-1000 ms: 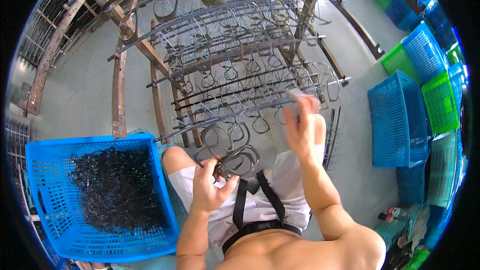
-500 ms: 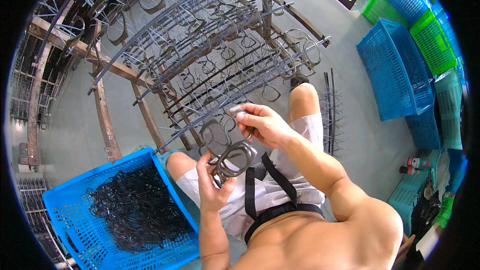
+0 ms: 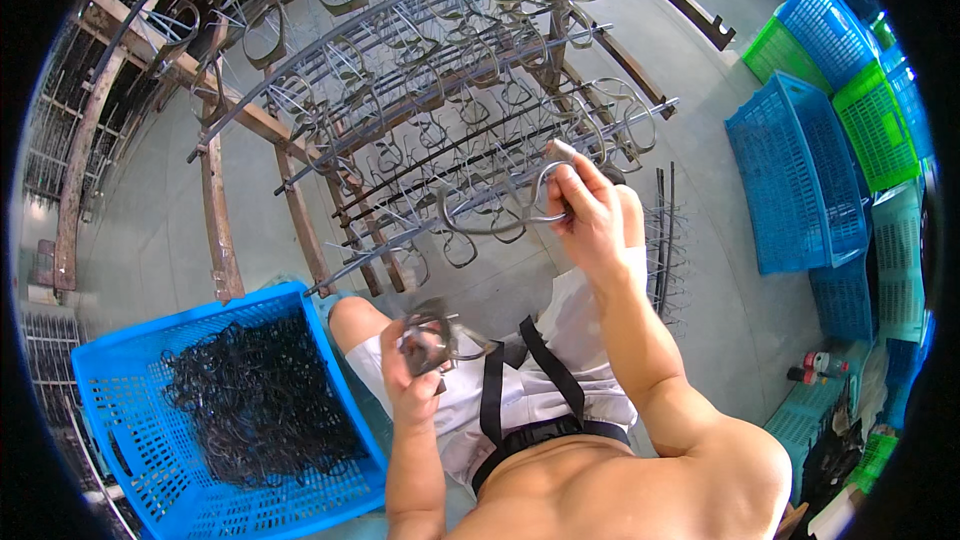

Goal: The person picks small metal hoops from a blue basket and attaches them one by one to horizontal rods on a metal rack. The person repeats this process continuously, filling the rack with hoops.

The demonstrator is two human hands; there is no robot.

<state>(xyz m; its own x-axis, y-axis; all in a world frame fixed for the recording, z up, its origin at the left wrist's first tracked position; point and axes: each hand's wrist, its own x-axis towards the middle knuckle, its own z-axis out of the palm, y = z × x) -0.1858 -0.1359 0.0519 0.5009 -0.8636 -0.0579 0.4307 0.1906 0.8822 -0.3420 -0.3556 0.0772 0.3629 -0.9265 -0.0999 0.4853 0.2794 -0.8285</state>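
My right hand (image 3: 592,218), raised in front of the rack, pinches a dark grey eyeglass frame (image 3: 487,231) by one end. The rest of that frame stretches left, just in front of the rack's nearest rod (image 3: 385,248). Lower and to the left, my left hand (image 3: 408,390) is closed around a small bunch of similar eyeglass frames (image 3: 430,328), partly blurred. How many are in the bunch I cannot tell. A light wrapping covers one fingertip of my right hand. Many more frames hang on prongs along the rack's rods.
At my left stands a blue plastic basket (image 3: 350,385) holding a tangled heap of thin black pieces (image 3: 250,405). Rusty rack legs (image 3: 213,210) reach the floor ahead. Blue crates (image 3: 775,175) and green crates (image 3: 875,125) line the right side. Spiked rods (image 3: 662,240) lie beside my right knee.
My right hand has moved up and away from the left one, carrying a single eyeglass frame toward the rack. My left hand has stayed low with the other frames.
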